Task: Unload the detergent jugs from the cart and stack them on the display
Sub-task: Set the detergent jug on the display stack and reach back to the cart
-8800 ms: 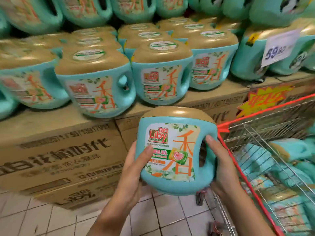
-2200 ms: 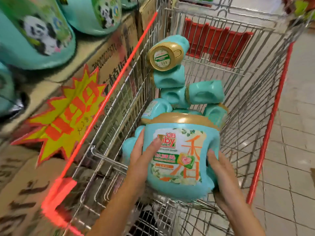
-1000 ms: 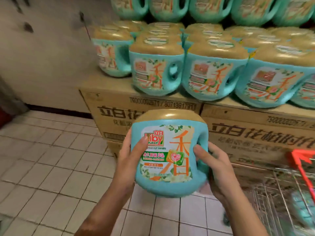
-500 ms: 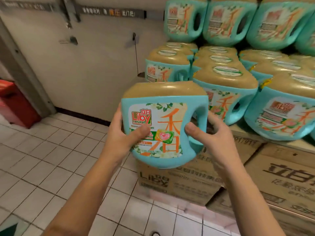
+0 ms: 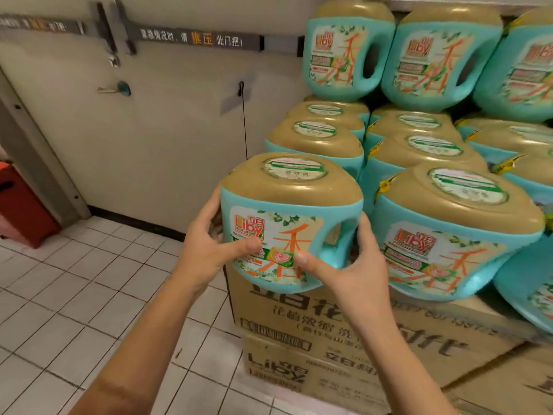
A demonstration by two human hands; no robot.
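Head view: gripping a teal detergent jug (image 5: 288,205) upright from both sides; wrapping the left hand (image 5: 206,250) round its plain flank, thumb across the label; curling the right hand (image 5: 357,265) round the handle side; holding it at the left front corner of the display (image 5: 419,139), over cardboard cartons (image 5: 299,323), just beside a standing jug (image 5: 449,232); likely feeling heavy, rigid, slick; probably favouring the moulded handle or a two-sided clasp.

This is a shop. Lots of the same blue-green soap jugs (image 5: 443,241) with tan lids sit close in rows, with more stacked above. They stand on big brown cardboard boxes (image 5: 299,313) with print and a barcode (image 5: 278,336). The floor (image 5: 74,280) has white tiles. A plain door with a long push bar (image 5: 194,40) is beside the pile.
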